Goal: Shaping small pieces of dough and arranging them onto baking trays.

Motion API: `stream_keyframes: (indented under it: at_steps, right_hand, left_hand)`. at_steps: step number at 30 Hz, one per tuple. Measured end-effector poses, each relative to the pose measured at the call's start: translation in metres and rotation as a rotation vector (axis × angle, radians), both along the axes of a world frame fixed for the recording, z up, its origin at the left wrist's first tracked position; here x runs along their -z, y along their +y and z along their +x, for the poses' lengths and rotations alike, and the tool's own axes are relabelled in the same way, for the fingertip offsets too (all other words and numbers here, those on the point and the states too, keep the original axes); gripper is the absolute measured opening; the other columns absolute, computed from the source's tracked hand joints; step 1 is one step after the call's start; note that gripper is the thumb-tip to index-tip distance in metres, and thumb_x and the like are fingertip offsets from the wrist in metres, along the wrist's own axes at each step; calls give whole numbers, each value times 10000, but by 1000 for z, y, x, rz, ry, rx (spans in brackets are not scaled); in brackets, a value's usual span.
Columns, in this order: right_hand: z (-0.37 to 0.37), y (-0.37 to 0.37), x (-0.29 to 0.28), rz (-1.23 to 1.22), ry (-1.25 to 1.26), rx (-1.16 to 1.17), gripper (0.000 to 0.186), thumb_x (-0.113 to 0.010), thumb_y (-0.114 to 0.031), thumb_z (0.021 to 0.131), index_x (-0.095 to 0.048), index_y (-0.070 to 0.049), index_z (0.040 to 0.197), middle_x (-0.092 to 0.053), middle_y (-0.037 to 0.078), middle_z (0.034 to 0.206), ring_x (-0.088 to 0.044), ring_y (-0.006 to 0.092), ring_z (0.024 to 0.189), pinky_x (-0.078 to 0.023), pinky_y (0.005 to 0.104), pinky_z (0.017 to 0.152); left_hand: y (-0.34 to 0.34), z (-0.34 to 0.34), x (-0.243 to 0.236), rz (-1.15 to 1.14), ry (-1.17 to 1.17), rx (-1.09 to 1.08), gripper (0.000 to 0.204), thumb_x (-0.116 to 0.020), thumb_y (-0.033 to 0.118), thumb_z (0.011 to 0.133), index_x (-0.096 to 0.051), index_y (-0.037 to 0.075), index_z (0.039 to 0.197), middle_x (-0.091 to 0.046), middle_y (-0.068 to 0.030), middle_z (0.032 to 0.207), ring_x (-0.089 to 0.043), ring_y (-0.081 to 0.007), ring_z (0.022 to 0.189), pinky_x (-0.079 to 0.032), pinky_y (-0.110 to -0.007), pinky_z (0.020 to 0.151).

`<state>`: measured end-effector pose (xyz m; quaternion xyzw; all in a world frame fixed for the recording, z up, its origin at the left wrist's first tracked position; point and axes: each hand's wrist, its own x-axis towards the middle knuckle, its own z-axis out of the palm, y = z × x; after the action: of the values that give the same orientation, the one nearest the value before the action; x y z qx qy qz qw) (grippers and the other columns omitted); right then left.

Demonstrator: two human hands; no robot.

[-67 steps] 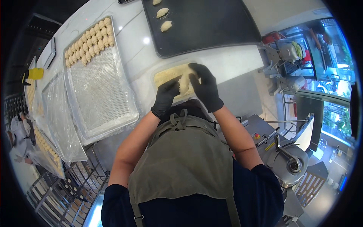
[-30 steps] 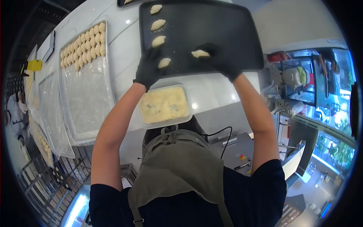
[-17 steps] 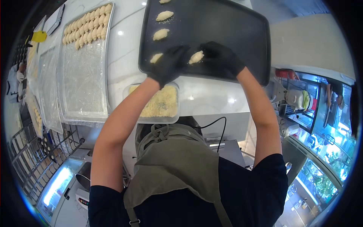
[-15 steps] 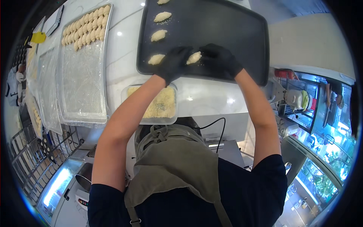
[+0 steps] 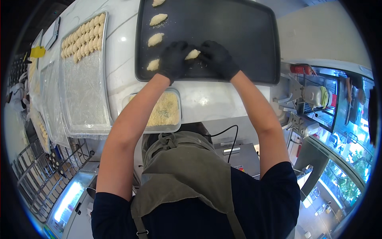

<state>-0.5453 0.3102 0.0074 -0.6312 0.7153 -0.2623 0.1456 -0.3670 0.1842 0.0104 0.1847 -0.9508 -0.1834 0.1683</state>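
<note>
A small crumb-coated dough roll (image 5: 193,54), plump in the middle with pointed ends, is between my black-gloved hands, low over the dark baking tray (image 5: 234,32). My left hand (image 5: 173,60) has its fingers at the roll's left end. At the other end are the curled fingers of my right hand (image 5: 219,59); the gloves hide the exact grip. Left of my left hand lies another coated roll (image 5: 153,65), part of a column with a second roll (image 5: 156,39), a third roll (image 5: 158,19) and one more at the top edge. Crumbs are scattered around them.
Below the tray, a clear tub (image 5: 178,107) contains pale crumbs (image 5: 164,109), partly behind my left forearm. At left, a plastic-lined sheet tray (image 5: 84,95) bears rows of uncoated dough rolls (image 5: 83,38). A black cable (image 5: 234,139) hangs beneath the counter edge (image 5: 223,113).
The whole view has shifted slightly. Against the tray, the roll between my hands has moved a little away from me, and both hands have gone with it.
</note>
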Motion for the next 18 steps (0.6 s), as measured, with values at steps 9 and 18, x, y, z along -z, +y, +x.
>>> stream_keyframes:
  at_steps: [9,18]
  right_hand:
    - [9,24,3,-129,3,128,297,-656,-152,855,-695,-66,1137,-677,95,1082,-637,278,921,-504,356,816]
    - [22,6,6,-106,-241,216,278,-671,-167,817,-713,-51,1066,-707,97,961,-648,299,860,-508,362,777]
  left_hand:
    - [1,0,5,-11,53,5,584,-731,175,797,-566,166,1357,-661,-78,1170,-620,-265,1001,-503,-349,854]
    - [1,1,1,318,-64,-1,604,-754,157,797,-557,140,1368,-700,-70,1068,-648,-250,870,-523,-335,797]
